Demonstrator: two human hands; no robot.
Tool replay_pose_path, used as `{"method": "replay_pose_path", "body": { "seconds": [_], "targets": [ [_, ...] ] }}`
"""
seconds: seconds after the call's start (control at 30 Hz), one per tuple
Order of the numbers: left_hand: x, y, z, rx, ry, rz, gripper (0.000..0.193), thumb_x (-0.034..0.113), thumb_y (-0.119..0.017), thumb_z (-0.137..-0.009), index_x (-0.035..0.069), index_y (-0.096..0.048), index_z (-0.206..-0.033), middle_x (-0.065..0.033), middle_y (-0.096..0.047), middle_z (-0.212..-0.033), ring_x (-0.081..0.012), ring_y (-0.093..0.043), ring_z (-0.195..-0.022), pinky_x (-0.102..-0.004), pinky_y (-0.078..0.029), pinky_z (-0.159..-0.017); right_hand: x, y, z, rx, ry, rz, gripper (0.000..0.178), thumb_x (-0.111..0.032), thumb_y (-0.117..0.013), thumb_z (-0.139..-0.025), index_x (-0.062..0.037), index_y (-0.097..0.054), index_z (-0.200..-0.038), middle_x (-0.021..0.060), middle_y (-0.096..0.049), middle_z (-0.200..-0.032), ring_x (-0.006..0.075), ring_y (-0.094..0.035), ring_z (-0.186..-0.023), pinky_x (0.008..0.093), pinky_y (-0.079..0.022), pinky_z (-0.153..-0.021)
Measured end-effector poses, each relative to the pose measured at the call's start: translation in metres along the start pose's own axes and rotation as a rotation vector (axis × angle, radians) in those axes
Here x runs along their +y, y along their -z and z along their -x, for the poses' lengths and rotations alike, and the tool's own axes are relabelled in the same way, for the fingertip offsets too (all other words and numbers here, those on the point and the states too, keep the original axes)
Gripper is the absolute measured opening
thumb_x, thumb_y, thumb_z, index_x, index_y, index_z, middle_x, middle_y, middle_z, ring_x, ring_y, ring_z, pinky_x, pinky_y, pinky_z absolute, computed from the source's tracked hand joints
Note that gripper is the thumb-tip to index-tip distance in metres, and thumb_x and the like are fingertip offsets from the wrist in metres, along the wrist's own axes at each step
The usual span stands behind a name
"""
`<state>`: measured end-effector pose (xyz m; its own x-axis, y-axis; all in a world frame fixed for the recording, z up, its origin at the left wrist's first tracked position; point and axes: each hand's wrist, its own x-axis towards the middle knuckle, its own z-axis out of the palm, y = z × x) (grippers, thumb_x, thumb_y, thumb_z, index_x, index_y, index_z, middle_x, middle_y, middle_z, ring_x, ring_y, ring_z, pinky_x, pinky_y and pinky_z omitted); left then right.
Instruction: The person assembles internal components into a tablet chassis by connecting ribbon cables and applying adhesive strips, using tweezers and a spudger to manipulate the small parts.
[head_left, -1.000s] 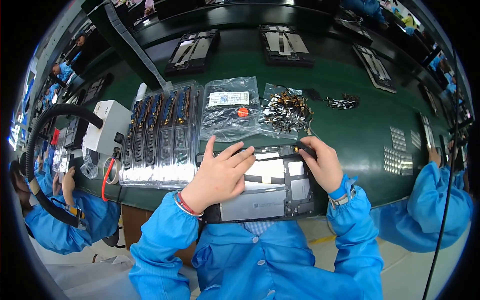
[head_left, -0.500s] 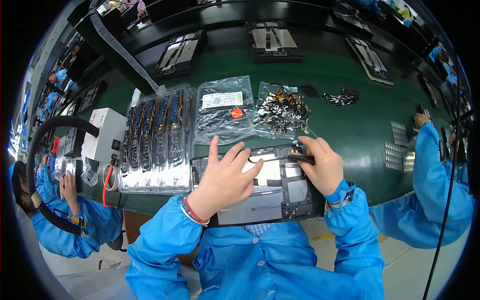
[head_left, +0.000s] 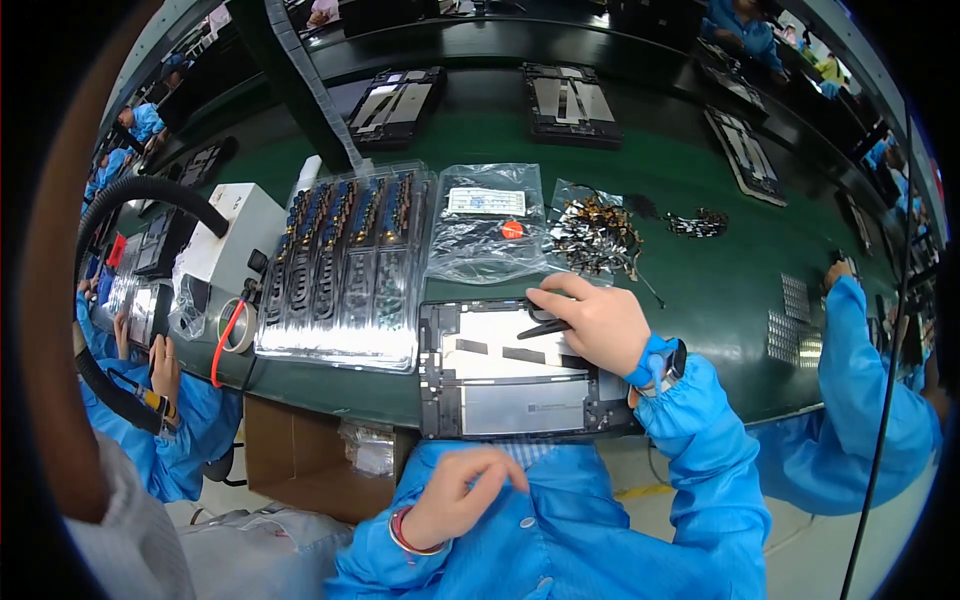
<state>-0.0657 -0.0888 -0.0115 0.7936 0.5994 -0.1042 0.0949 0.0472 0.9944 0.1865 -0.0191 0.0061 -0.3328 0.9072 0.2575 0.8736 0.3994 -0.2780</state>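
An opened tablet (head_left: 515,404) with a silver battery and black frame lies at the table's near edge. Over its upper right part, my right hand (head_left: 602,325) is closed around black tweezers (head_left: 543,329), whose tips point left above the tablet's inside. My left hand (head_left: 462,498) is off the table in front of my blue smock, fingers loosely curled and apart, with nothing visible in it. Beyond the tablet lie a clear plastic bag (head_left: 484,247) with a white label and an orange sticker, and a heap of small flex cables (head_left: 597,232).
To the left stands a clear tray (head_left: 340,340) of cable parts, beside a white box (head_left: 225,240) with a black hose. More opened tablets (head_left: 572,105) lie along the back. Silver sheets (head_left: 790,330) are at right. A cardboard box (head_left: 300,465) sits below; co-workers are on both sides.
My left hand has left the tablet and dropped toward my body. My right hand has shifted left over the tablet with the tweezers. The view has turned, and a brown shape now covers the left edge.
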Motion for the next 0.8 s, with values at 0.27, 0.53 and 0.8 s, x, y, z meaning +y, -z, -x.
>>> {"method": "replay_pose_path", "body": {
  "seconds": [0.27,0.53,0.8],
  "targets": [
    [-0.062,-0.042,0.002,0.154,0.247,1.124,0.038,0.014,-0.043,-0.094,-0.003,-0.04,-0.127,-0.0177,-0.044,-0.13,-0.0262,-0.045,-0.119,-0.0374,-0.038,-0.097,-0.013,-0.017,0.017,-0.098,0.011,0.032,0.043,-0.009,-0.061,-0.068,-0.0093,-0.059,-0.111,0.0024,-0.056,-0.105,0.0231,-0.063,-0.076,0.035,-0.051,-0.063],
    [-0.018,-0.073,-0.019,0.599,-0.149,0.587,0.03,0.006,-0.06,-0.084,-0.003,-0.051,-0.111,-0.0072,-0.055,-0.107,-0.0147,-0.051,-0.095,-0.027,-0.043,-0.082,-0.034,0.012,0.03,-0.028,-0.102,-0.118,0.04,-0.002,-0.058,-0.069,-0.0056,-0.06,-0.109,0.0068,-0.059,-0.107,0.0267,-0.061,-0.087,0.0325,-0.051,-0.072],
    [0.094,-0.083,-0.036,0.566,-0.717,-0.657,0.062,0.007,-0.071,-0.055,0.013,-0.059,-0.115,-0.0147,-0.048,-0.124,-0.0367,-0.046,-0.111,-0.0417,-0.039,-0.094,-0.031,0.047,0.051,0.497,-0.307,-0.689,0.038,0.006,-0.053,-0.073,0.0001,-0.058,-0.111,0.014,-0.056,-0.115,0.0182,-0.058,-0.098,0.0263,-0.047,-0.081]
  ]
}}
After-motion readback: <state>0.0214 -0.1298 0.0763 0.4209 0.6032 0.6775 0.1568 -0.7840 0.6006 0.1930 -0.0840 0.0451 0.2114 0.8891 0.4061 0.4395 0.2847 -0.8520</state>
